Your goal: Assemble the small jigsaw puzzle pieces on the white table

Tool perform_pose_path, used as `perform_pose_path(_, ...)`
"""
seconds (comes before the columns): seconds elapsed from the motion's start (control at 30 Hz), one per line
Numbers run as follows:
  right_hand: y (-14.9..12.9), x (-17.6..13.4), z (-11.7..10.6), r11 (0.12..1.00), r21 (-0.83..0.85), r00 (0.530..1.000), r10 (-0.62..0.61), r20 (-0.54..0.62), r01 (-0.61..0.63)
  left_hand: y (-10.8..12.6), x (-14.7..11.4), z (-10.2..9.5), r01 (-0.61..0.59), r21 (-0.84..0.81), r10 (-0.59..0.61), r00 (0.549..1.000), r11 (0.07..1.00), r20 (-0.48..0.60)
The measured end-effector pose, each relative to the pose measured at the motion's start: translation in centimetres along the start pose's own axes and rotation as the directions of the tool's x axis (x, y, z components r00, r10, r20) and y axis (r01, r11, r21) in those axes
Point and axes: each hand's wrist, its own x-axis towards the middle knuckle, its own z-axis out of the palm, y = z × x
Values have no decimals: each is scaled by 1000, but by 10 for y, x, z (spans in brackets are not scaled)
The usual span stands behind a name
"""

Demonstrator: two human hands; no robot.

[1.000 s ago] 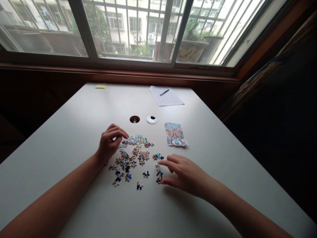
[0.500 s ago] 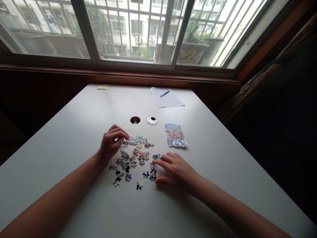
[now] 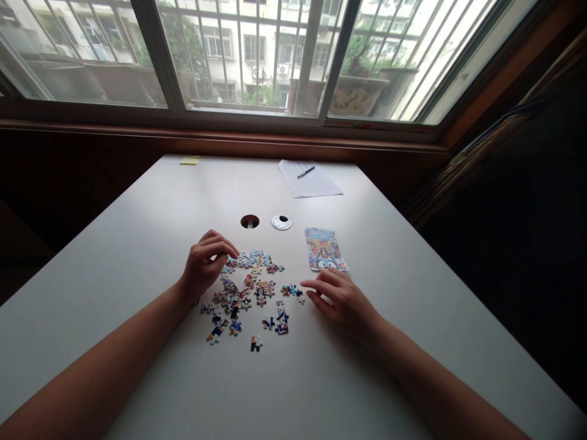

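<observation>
Many small jigsaw puzzle pieces (image 3: 233, 296) lie in a loose cluster on the white table (image 3: 284, 391), some joined in small groups. At the cluster's upper left rests my left hand (image 3: 207, 261), its fingers bent over the edge of the pieces and the thumb a little apart from them. Nothing shows in its grasp. My right hand (image 3: 342, 299) hovers just right of a small joined group (image 3: 290, 289), fingers spread loosely and holding nothing visible. Just beyond it lies a colourful picture sheet (image 3: 323, 247) with a blue cartoon figure. A single piece (image 3: 256, 344) sits apart, nearest me.
Beyond the pieces are a round cable hole (image 3: 250, 222) and its metal cover (image 3: 281, 222). Farther back lie paper sheets (image 3: 312, 185) with a pen (image 3: 306, 172) on top, and a yellow sticky note (image 3: 189, 161). A barred window (image 3: 247, 61) rises behind the table.
My right hand has drawn back to the right and slightly away from me, uncovering the pieces by its fingers. My left hand has stayed nearly still.
</observation>
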Motion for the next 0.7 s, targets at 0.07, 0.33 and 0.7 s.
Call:
perform_pose_path(0.07,0,-1,0,1000,15,1000,-23,-17,23,1,1,0,-4,2,4,1000,1000,4)
perform_pose_path(0.33,-23,-3,-2,979,47,980,-199,12,198,0,0,1,-52,31,51,998,998,43)
perform_pose_path(0.7,-35,-3,1,918,15,901,-393,185,397,0,0,4,-230,83,218,966,970,136)
